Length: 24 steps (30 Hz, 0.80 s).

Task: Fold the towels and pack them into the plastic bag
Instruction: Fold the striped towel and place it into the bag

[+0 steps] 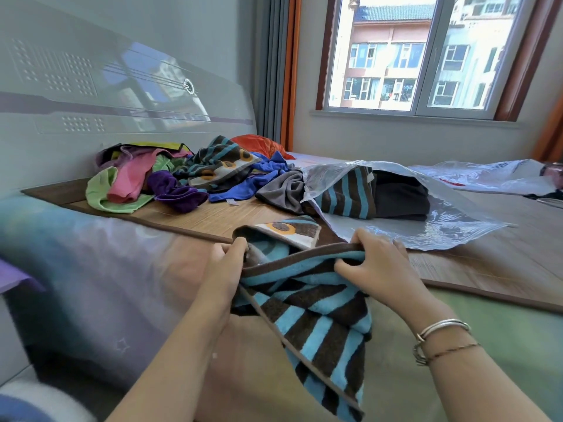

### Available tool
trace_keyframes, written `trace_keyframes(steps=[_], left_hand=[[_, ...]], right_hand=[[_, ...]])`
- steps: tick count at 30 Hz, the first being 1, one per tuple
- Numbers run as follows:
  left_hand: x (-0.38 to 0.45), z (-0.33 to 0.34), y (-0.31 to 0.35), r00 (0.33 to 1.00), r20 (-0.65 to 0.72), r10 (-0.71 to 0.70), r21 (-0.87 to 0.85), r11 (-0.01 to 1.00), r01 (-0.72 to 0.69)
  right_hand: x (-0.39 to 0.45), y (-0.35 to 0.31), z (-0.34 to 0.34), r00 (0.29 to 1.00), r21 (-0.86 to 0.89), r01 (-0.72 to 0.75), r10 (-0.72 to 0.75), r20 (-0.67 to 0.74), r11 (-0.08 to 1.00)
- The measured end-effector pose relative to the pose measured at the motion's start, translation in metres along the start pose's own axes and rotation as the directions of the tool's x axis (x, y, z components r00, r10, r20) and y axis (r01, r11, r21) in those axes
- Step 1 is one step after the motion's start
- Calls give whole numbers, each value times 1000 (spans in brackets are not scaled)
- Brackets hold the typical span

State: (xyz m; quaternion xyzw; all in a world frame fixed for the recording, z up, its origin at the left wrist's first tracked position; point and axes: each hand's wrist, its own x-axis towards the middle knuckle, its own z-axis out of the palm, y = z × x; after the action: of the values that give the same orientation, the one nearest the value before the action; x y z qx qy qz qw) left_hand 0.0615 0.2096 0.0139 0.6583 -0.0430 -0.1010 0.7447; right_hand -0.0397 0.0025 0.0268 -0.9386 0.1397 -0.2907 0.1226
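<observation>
A brown and blue striped towel hangs over the near edge of the bed. My left hand grips its top edge at the left. At the right of that same edge, my right hand holds the towel with fingers curled round the fold. Just beyond lies a clear plastic bag, its mouth facing left, with a folded striped towel and a dark folded towel inside. A heap of loose towels in green, pink, purple, blue, grey and stripes lies by the headboard.
The towels lie on a bamboo mat over the bed. A grey headboard stands at the left. A second plastic bag lies at the far right. A window is behind the bed.
</observation>
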Motion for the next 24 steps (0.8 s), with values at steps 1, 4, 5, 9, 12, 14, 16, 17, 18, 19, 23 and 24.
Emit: trace_keyframes(steps=[1,4,5,9,12,14,16,17,18,19,23,24], left_hand=[[0,0,0,997,-29,66,81,995,-63],[-4,3,-1,930,-27,368,377,865,-331],[-3,4,-3,887,29,460,522,750,-406],[9,17,-19,742,338,580,842,166,-513],[14,30,-22,650,440,620,822,13,-569],[17,37,-21,611,462,643,811,-27,-585],[17,41,-19,627,428,651,820,13,-573],[18,44,-18,640,399,657,830,39,-557],[18,45,-18,645,369,670,838,61,-542],[18,47,-18,643,343,685,841,80,-535],[15,56,-16,567,317,760,803,102,-587],[13,59,-14,539,328,776,778,101,-620]], right_hand=[[-1,2,0,999,7,20,-20,-28,1000],[-4,5,-1,994,91,45,-36,-99,995],[-5,5,-1,993,103,65,-54,-101,993],[-10,0,-1,984,184,175,-174,-20,967],[-15,1,-7,984,275,93,-130,121,957],[-16,10,-10,981,334,-17,-49,189,943],[-15,26,-11,979,275,-61,5,202,959],[-14,37,-10,978,185,-67,28,205,980],[-14,47,-8,977,86,-69,50,208,994],[-15,56,-6,977,13,-65,61,204,998],[-19,73,-2,993,69,-22,13,120,997],[-19,71,-3,997,137,-41,31,71,990]])
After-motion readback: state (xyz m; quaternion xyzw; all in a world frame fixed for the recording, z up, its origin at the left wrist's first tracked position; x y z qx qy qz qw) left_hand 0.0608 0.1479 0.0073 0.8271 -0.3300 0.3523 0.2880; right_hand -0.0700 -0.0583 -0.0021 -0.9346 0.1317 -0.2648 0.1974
